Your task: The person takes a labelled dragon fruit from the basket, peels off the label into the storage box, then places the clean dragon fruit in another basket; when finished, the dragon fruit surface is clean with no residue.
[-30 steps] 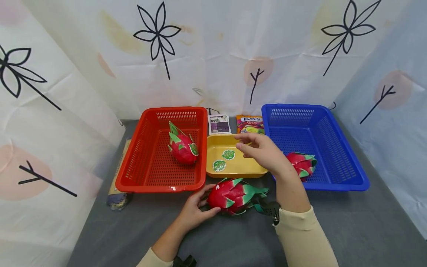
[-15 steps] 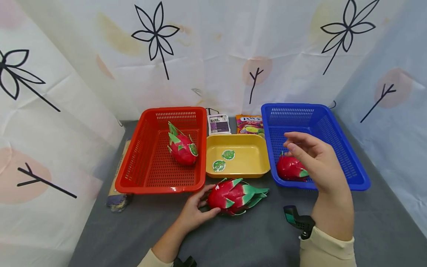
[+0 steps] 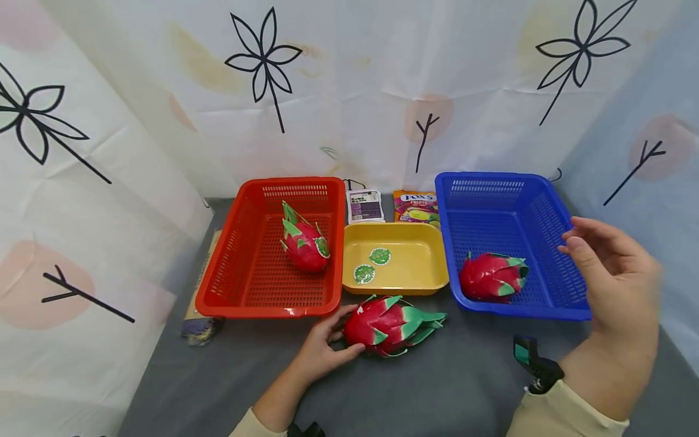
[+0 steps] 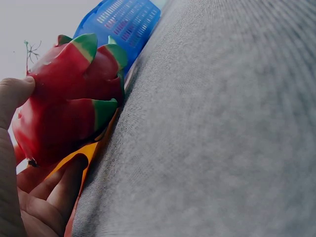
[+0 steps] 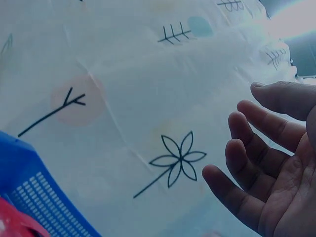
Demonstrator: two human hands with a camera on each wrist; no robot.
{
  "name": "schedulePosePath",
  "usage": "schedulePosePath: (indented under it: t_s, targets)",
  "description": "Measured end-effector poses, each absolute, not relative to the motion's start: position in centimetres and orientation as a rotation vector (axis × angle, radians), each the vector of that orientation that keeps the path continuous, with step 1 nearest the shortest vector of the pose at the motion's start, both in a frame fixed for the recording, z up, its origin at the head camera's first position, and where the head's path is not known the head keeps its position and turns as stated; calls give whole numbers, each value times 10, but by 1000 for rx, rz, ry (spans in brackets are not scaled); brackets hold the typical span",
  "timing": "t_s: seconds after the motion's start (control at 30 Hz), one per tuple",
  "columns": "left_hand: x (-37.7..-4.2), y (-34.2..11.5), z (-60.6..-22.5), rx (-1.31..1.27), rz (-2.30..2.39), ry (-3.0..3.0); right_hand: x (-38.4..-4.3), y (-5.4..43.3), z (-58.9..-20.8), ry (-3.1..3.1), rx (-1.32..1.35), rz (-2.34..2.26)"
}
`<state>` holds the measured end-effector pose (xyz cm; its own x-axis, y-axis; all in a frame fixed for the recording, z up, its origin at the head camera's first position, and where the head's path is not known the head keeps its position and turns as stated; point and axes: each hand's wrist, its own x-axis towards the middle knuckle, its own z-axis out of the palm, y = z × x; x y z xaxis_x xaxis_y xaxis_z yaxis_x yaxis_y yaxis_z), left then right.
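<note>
A red dragon fruit [image 3: 388, 325] with green-tipped scales lies on the grey cloth, its leafy end pointing right. My left hand [image 3: 326, 351] grips its blunt end, thumb on the near side and fingers on the far side; the left wrist view shows the thumb [image 4: 17, 94] against the red skin. Beside the blue basket's right rim, my right hand [image 3: 622, 285] is raised with loosely bent fingers. Nothing is held in it in the right wrist view. A yellow tray [image 3: 420, 258], just beyond the held fruit, has two round green stickers [image 3: 364, 274] in it.
To the left stands a red basket [image 3: 235, 255] holding a dragon fruit [image 3: 303, 246] with a sticker on it. The blue basket [image 3: 537, 240] at right holds another dragon fruit [image 3: 491, 276]. Behind the tray lie a FOX'S candy bag [image 3: 417, 207] and a white-and-purple packet [image 3: 364, 206].
My right hand has moved right from over the yellow tray, across the blue basket to its right side. The left hand keeps its grip on the dragon fruit; the head view has shifted slightly.
</note>
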<state>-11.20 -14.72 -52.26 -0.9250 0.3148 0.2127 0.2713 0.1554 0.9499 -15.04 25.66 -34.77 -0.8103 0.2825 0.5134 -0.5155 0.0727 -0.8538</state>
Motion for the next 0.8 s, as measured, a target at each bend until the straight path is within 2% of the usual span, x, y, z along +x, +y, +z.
schedulePosePath:
  t_s: [0.23,0.53,0.8]
  targets:
    - [-112,-147,-524,589,1913,2361,-151,290,-368,-1773,-28,1696]
    - [-112,-147,-528,686,1925,2380,-150,326,-399,-2074,-499,1311]
    - [-114,-142,-527,756,1947,2339,-150,349,-427,-2312,-726,1155]
